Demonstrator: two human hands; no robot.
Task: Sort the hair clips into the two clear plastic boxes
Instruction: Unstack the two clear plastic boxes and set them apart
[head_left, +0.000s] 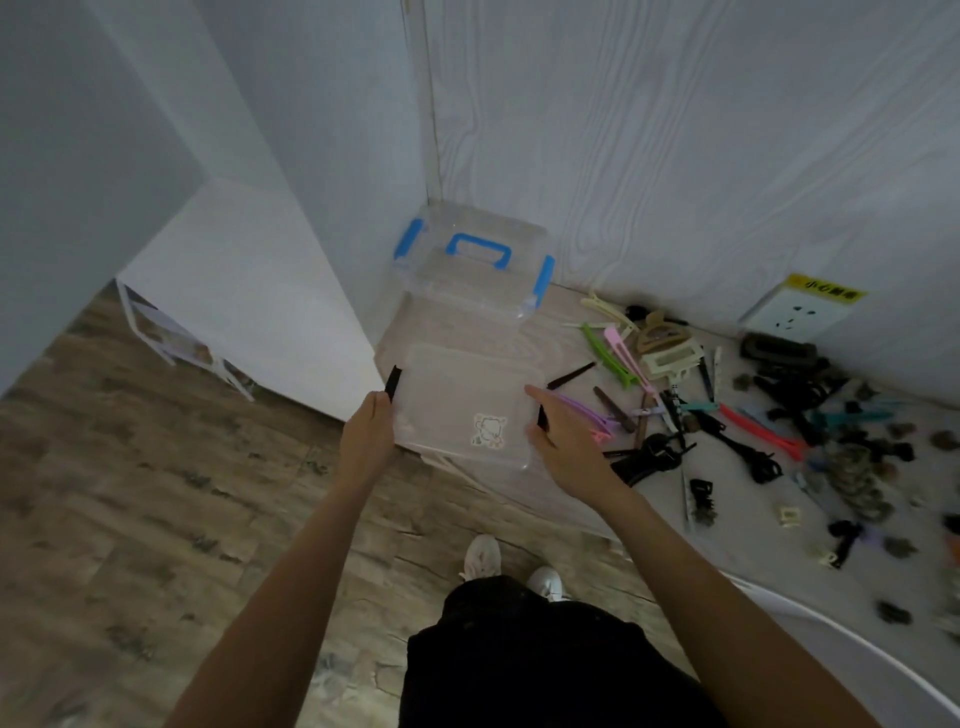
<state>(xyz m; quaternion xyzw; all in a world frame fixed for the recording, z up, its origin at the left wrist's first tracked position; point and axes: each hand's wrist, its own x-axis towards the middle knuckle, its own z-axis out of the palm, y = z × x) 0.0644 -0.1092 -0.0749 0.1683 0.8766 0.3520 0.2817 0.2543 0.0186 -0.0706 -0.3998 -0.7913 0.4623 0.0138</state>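
Note:
Two clear plastic boxes stand on a pale table. The near box (467, 395) has black side latches and a small cartoon sticker on its lid. The far box (483, 270), with a blue handle and blue latches, sits in the wall corner. My left hand (371, 423) presses the near box's left side at its raised black latch. My right hand (558, 431) grips the box's right side over the other latch. A pile of hair clips (727, 410) in black, green, pink, purple and cream lies to the right.
A white wall socket (797, 314) with a yellow label sits at the back right. The table edge (779, 592) curves round at the front right. A white stand (171, 338) is on the wooden floor at the left. My feet (511, 566) show below.

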